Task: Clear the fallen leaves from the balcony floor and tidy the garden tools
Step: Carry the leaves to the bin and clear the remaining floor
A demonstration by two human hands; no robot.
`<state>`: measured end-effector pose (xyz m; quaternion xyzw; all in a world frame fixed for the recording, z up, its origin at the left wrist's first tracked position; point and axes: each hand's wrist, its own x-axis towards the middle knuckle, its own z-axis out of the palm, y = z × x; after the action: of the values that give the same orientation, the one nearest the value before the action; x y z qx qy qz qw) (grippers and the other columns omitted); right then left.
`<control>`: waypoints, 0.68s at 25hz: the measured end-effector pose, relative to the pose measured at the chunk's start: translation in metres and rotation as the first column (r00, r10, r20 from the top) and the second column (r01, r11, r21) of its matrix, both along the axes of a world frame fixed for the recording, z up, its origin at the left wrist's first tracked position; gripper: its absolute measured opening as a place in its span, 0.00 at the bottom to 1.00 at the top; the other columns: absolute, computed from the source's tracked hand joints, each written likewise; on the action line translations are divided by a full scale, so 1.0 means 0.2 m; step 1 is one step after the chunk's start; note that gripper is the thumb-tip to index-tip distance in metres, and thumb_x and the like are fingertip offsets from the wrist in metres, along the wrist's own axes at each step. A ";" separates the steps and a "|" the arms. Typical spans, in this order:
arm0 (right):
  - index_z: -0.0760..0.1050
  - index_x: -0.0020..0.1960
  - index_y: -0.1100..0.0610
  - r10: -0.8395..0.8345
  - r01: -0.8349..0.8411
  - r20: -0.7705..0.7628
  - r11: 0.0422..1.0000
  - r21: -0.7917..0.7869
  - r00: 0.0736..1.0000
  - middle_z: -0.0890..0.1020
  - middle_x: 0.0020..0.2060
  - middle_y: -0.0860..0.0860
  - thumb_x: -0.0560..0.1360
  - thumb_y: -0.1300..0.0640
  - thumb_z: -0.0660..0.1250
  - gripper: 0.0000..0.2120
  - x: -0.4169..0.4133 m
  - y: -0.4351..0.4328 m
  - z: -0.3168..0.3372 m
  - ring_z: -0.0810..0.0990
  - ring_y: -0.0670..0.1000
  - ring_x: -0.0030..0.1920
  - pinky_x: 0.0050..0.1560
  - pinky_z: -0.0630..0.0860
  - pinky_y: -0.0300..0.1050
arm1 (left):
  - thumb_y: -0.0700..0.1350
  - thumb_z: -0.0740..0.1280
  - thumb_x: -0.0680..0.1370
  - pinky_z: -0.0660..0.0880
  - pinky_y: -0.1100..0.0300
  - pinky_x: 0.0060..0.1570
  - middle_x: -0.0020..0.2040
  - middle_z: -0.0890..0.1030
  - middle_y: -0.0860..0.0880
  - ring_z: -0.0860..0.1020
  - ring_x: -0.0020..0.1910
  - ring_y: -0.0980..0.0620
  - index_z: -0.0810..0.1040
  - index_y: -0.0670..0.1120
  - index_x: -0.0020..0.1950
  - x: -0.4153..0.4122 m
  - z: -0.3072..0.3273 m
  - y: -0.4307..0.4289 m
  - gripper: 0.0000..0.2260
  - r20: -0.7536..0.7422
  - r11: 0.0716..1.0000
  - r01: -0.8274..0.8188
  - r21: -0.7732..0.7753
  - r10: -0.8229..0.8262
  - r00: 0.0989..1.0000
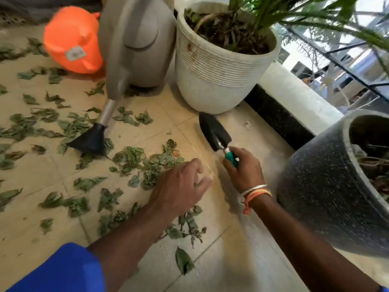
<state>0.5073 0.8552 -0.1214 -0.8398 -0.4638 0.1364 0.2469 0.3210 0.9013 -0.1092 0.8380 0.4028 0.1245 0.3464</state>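
Green fallen leaves (134, 157) lie scattered over the beige tiled floor (221, 256), thickest at left and centre. My right hand (244, 169) grips the green handle of a small black trowel (212, 130), whose blade lies on the floor pointing toward the white pot. My left hand (181, 186) hovers over the leaf pile just left of the trowel, fingers loosely curled and holding nothing. A grey watering can (136, 41) stands behind, its black rose (90, 140) resting among the leaves.
An orange plastic container (71, 39) sits at far left beside the can. A white ribbed pot (216, 66) with a plant stands at the back, a dark speckled pot (328, 186) at right. A low ledge (294, 98) and railing bound the right side.
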 end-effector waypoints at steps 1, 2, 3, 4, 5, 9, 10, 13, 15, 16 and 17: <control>0.77 0.64 0.51 0.039 -0.035 0.085 0.998 -0.052 0.996 0.79 0.51 0.48 0.79 0.52 0.66 0.14 0.03 -0.02 0.00 0.75 0.47 0.47 0.48 0.73 0.42 | 0.57 0.63 0.79 0.75 0.57 0.42 0.44 0.77 0.55 0.76 0.44 0.54 0.70 0.54 0.50 -0.01 -0.02 0.01 0.08 0.047 0.996 -0.045 0.072 0.042 0.998; 0.77 0.64 0.50 0.055 -0.045 0.129 0.996 -0.080 0.990 0.77 0.50 0.47 0.79 0.51 0.66 0.15 0.05 -0.03 -0.02 0.74 0.47 0.46 0.47 0.72 0.42 | 0.57 0.63 0.79 0.75 0.55 0.47 0.47 0.77 0.55 0.75 0.47 0.54 0.72 0.53 0.52 -0.02 -0.04 0.02 0.08 0.063 0.986 -0.063 0.151 0.054 0.997; 0.77 0.64 0.50 0.061 -0.048 0.150 0.995 -0.089 0.987 0.77 0.49 0.47 0.79 0.50 0.65 0.14 0.04 -0.04 -0.02 0.74 0.47 0.46 0.46 0.73 0.42 | 0.57 0.62 0.79 0.73 0.53 0.54 0.52 0.76 0.54 0.74 0.53 0.53 0.73 0.53 0.55 -0.02 -0.06 0.04 0.10 0.026 0.974 -0.049 0.219 0.044 0.999; 0.78 0.63 0.49 0.061 -0.046 0.147 0.993 -0.107 0.987 0.77 0.48 0.46 0.79 0.48 0.65 0.14 0.05 -0.04 -0.04 0.75 0.47 0.46 0.46 0.75 0.44 | 0.59 0.61 0.80 0.70 0.52 0.61 0.60 0.75 0.53 0.72 0.60 0.52 0.72 0.52 0.62 -0.02 -0.09 0.04 0.15 -0.062 0.967 -0.010 0.254 0.026 0.998; 0.78 0.63 0.48 0.062 -0.048 0.114 0.991 -0.123 0.992 0.79 0.48 0.46 0.78 0.47 0.65 0.15 0.04 -0.03 -0.03 0.77 0.47 0.46 0.46 0.77 0.45 | 0.61 0.58 0.80 0.65 0.50 0.67 0.69 0.70 0.51 0.67 0.68 0.51 0.69 0.53 0.69 -0.02 -0.10 0.05 0.21 -0.167 0.969 0.041 0.245 0.001 0.986; 0.80 0.58 0.49 -0.100 0.101 -0.085 0.995 0.003 0.991 0.81 0.50 0.46 0.76 0.36 0.64 0.20 0.16 0.15 0.00 0.79 0.46 0.48 0.45 0.78 0.45 | 0.65 0.50 0.82 0.47 0.44 0.78 0.82 0.45 0.50 0.44 0.80 0.48 0.49 0.54 0.81 -0.02 -0.18 0.04 0.31 -0.426 0.966 0.204 0.161 -0.119 0.897; 0.79 0.60 0.51 -0.198 0.200 -0.030 0.978 0.059 0.980 0.80 0.55 0.49 0.76 0.37 0.64 0.22 0.23 0.24 -0.01 0.79 0.49 0.53 0.51 0.78 0.49 | 0.63 0.50 0.82 0.46 0.44 0.78 0.82 0.42 0.50 0.42 0.80 0.48 0.47 0.54 0.81 -0.03 -0.18 0.04 0.30 -0.444 0.960 0.222 0.168 -0.128 0.887; 0.75 0.65 0.59 -0.285 0.283 0.194 0.958 0.038 0.939 0.74 0.65 0.58 0.80 0.52 0.62 0.18 0.42 0.43 -0.07 0.73 0.59 0.65 0.64 0.71 0.52 | 0.60 0.50 0.84 0.47 0.44 0.78 0.82 0.42 0.51 0.42 0.81 0.48 0.47 0.54 0.82 -0.03 -0.18 0.04 0.28 -0.455 0.961 0.222 0.162 -0.127 0.881; 0.78 0.60 0.62 -0.182 0.222 0.341 0.972 -0.082 0.922 0.77 0.59 0.61 0.80 0.59 0.58 0.14 0.48 0.49 -0.12 0.75 0.62 0.59 0.58 0.73 0.52 | 0.60 0.50 0.84 0.46 0.44 0.78 0.82 0.43 0.51 0.43 0.81 0.49 0.48 0.54 0.81 -0.02 -0.17 0.04 0.28 -0.457 0.962 0.213 0.168 -0.116 0.882; 0.79 0.57 0.63 -0.125 0.186 0.405 0.976 -0.115 0.906 0.77 0.55 0.62 0.80 0.61 0.57 0.14 0.50 0.50 -0.12 0.75 0.63 0.56 0.55 0.73 0.51 | 0.60 0.50 0.84 0.45 0.44 0.78 0.82 0.44 0.51 0.45 0.80 0.49 0.49 0.54 0.81 -0.02 -0.16 0.05 0.27 -0.452 0.963 0.206 0.175 -0.107 0.886; 0.80 0.55 0.65 -0.087 0.153 0.442 0.981 -0.117 0.893 0.78 0.53 0.63 0.79 0.63 0.58 0.14 0.51 0.51 -0.12 0.75 0.64 0.55 0.53 0.73 0.51 | 0.59 0.50 0.84 0.45 0.45 0.78 0.82 0.46 0.51 0.46 0.80 0.50 0.50 0.53 0.81 -0.03 -0.15 0.05 0.27 -0.441 0.964 0.196 0.182 -0.099 0.892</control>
<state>0.6091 0.9570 -0.1451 -0.8922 -0.4428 -0.0357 0.0817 0.3157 0.9111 -0.1384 0.9064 0.3874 -0.0450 0.1625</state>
